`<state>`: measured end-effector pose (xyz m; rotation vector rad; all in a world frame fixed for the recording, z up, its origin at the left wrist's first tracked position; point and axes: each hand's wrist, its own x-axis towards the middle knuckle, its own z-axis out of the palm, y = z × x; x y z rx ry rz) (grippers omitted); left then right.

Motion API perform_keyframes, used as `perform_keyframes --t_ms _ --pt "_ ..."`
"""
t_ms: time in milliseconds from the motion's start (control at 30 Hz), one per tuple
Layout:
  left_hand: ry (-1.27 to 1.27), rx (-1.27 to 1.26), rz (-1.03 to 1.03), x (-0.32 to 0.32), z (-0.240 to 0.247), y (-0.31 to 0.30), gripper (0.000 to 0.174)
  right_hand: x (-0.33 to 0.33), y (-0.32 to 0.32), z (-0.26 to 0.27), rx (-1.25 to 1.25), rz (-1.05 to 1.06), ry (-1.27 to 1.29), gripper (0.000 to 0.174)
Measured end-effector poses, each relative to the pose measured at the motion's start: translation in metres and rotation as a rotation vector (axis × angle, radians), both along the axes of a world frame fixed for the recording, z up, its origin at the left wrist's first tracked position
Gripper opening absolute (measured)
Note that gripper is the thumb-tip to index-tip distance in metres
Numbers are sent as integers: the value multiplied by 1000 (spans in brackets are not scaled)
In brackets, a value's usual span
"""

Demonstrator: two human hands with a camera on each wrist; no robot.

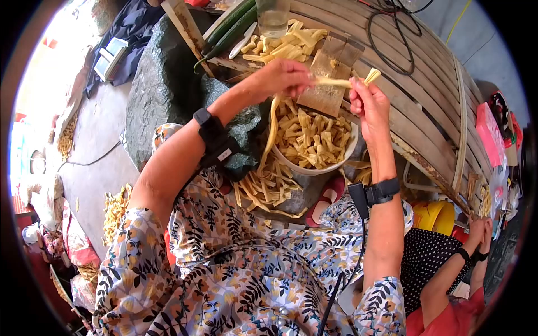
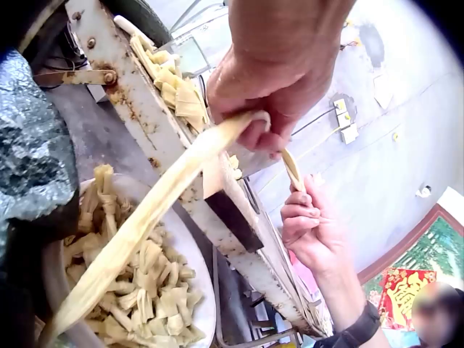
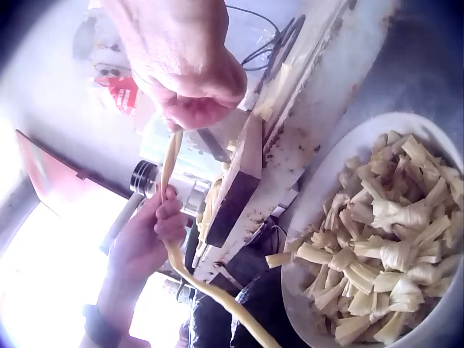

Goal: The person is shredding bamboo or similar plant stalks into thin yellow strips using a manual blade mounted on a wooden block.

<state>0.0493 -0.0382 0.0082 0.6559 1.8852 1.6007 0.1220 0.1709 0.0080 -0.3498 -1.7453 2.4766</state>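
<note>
A long pale-yellow strip [image 1: 334, 82], looking like bean curd skin, stretches between the two hands above a wooden board [image 1: 319, 101]. My left hand [image 1: 286, 78] pinches it, and its long tail [image 2: 134, 232] hangs past the white bowl [image 2: 208, 290]. With thumb and fingers, my right hand [image 1: 371, 106] grips the strip close to its end, and a short fanned tip sticks out above the thumb. Knotted pieces [image 1: 314, 137] of the same stuff fill the bowl below the hands. The right fingertips are partly hidden by that hand in the right wrist view.
Loose strips [image 1: 266, 187] lie in a pile below the bowl. Cut pieces [image 1: 297, 42], cucumbers [image 1: 235, 28] and a glass [image 1: 273, 19] stand on the slatted wooden table [image 1: 414, 112]. A black cable [image 1: 400, 45] loops there. Another person's hands [image 1: 478, 232] are at the right.
</note>
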Motion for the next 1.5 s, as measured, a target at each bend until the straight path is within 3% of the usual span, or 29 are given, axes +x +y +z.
perform_keyframes --t_ms 133,233,700,800,900,933,1033,1167,1233,1333,1433,1467,1500 --pt "293 30 159 -34 -3 15 20 -30 -2 -3 -40 -102 67 14" --pt "344 60 273 -41 -12 26 19 -41 -4 -5 -62 -160 86 13" --pt "384 24 356 -43 -13 37 21 -52 2 -10 -106 -193 90 13" --pt "419 3 373 -47 -17 39 20 -57 4 -18 -63 -213 83 13" --pt "495 -68 463 -47 -35 36 20 -56 2 -32 224 -259 -18 14" --pt "530 -94 499 -49 -40 36 21 -52 8 -35 134 -295 -18 15" --pt "335 -26 348 -45 -24 19 21 -35 18 -23 183 -203 -6 17" --pt "-7 164 107 -9 -3 12 19 4 1 6 306 81 -74 19" --pt "55 129 22 0 -6 6 18 18 -1 3 617 188 -20 23" --pt "160 75 -42 12 -12 6 15 32 5 -2 911 129 129 31" --pt "215 16 -58 34 -7 12 13 33 -3 5 800 92 315 28" --pt "261 -2 -107 37 -7 14 14 34 -9 4 616 156 219 21" --pt "270 -5 -101 38 -7 13 15 35 -9 4 654 172 181 19"
